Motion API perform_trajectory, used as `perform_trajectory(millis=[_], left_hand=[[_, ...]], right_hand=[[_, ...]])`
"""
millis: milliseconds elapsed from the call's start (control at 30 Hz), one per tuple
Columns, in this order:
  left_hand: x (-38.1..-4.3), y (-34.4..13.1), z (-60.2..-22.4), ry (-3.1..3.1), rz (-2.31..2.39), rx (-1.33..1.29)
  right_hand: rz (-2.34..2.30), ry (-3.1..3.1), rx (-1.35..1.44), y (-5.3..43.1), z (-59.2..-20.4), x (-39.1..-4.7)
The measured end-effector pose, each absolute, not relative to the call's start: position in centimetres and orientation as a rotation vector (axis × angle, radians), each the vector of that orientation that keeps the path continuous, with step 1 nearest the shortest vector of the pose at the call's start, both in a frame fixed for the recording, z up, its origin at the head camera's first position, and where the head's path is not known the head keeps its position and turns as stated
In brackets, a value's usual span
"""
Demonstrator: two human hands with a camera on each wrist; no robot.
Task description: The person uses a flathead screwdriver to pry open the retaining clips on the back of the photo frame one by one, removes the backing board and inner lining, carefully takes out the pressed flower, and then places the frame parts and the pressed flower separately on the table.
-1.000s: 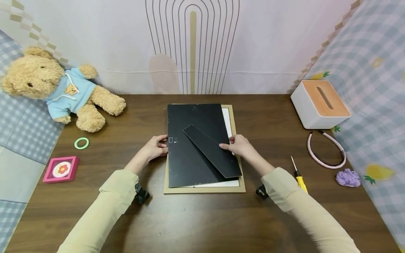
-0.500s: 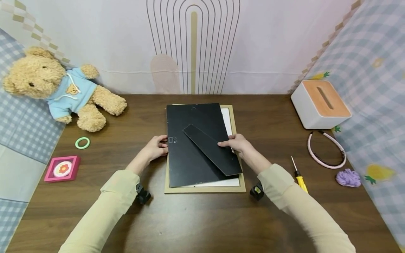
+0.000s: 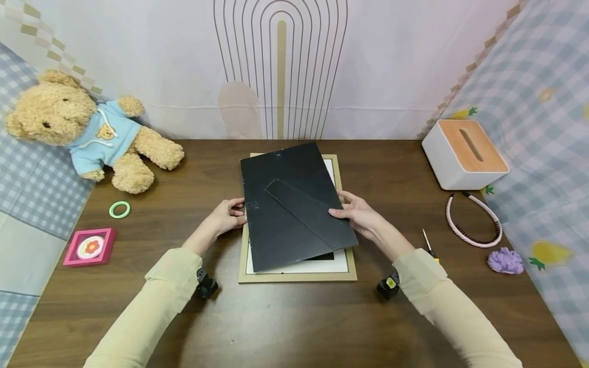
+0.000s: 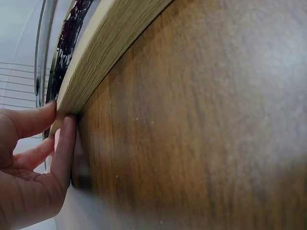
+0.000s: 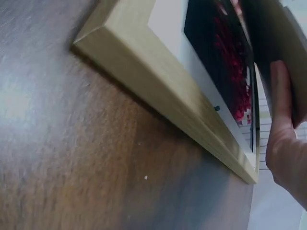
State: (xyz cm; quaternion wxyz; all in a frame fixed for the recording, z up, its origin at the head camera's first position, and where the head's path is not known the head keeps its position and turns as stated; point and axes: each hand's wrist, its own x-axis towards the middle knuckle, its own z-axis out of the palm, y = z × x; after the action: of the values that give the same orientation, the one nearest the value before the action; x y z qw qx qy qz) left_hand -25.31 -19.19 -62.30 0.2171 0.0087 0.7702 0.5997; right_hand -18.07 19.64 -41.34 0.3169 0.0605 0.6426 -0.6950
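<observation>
A wooden picture frame [image 3: 299, 277] lies on the table, with a white mat [image 3: 271, 267] and a dark picture with red patches [image 5: 230, 62] inside it. Tilted over it is a black backing board [image 3: 276, 225] with a stand flap [image 3: 299, 212] on its face. My right hand [image 3: 363, 217] grips the board's right edge, thumb on top and fingers beneath, and that side is raised off the frame. At the left, my left hand [image 3: 225, 219] pinches the frame's side, thumb on its upper edge and a finger against its outer face, as the left wrist view shows.
A screwdriver [image 3: 429, 243], partly behind the right sleeve, lies near a pink headband [image 3: 476, 235], a purple scrunchie [image 3: 505, 260] and a tissue box [image 3: 465, 153]. Leftward are a teddy bear [image 3: 101, 128], a green ring [image 3: 119, 209] and a small pink frame [image 3: 89, 247].
The right side of the backing board has lifted and the board has turned slightly, showing more mat and some dark picture below. My right hand rose with it; my left hand has stayed nearly still.
</observation>
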Motion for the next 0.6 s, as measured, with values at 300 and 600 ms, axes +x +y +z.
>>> perform_trajectory(millis=[300, 600], left_hand=[[-18.0, -14.1, -43.4, 2.132, 1.498, -0.089], [-18.1, -13.3, -43.2, 2.263, 1.356, -0.085]], right_hand=[[-1.868, 1.770, 0.165, 22.1, -41.0, -17.9], [-2.099, 1.657, 0.191, 26.2, -39.2, -18.2]])
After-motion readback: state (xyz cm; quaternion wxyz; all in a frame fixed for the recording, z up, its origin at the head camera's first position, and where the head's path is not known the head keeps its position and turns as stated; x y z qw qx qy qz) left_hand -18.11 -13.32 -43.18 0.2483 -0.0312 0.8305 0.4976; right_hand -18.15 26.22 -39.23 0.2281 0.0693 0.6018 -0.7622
